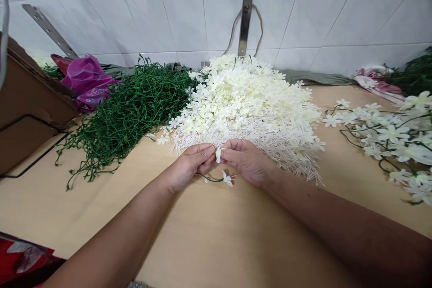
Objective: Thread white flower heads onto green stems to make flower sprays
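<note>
Near the middle of the table, my left hand (197,159) pinches a green artificial flower stem (211,180). One branch of it curves out below the fingers and ends in a white flower (227,178). My right hand (248,159) meets it from the right, its thumb and fingers closed on a small white artificial flower (218,155) at the stem's tip. Just behind both hands lies a large heap of white artificial flowers (249,94), with thin pale stamens (243,132) spread along its front.
Left of the flower heap is a tangled pile of green stems (135,103). Flowered stems (394,137) lie at the right. A cardboard box (30,99), a black wire frame (33,166) and a purple plastic bag (89,78) stand at the left. A tiled wall (182,13) with metal brackets closes the back.
</note>
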The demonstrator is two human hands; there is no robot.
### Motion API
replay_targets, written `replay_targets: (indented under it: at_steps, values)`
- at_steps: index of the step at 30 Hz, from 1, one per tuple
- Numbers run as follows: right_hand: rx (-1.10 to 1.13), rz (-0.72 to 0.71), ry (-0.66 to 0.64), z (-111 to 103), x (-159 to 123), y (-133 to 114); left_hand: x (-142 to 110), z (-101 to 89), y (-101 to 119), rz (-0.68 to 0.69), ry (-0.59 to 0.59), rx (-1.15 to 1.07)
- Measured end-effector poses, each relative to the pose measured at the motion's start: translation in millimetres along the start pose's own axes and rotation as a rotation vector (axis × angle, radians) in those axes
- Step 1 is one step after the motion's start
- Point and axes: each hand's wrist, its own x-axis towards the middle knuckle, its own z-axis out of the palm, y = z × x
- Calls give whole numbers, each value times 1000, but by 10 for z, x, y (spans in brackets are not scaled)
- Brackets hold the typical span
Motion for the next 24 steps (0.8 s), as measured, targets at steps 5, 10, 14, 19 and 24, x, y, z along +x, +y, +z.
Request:
replay_targets:
  at_steps: [5,10,14,19,24]
  values:
    - [18,-20,-5,7,-1,38,-9,4,-1,2,-5,14]
    - [-19,-22,60,29,0,57,-11,13,-9,-2,-5,6]
    - [-53,-18,62,51,-9,48,-13,29,0,-7,21,18]
    - [-92,-17,91,78,-43,27,-5,78,13,-22,92,82]
    - [-158,-27,132,60,-32,32,16,134,10,-32,169,173]
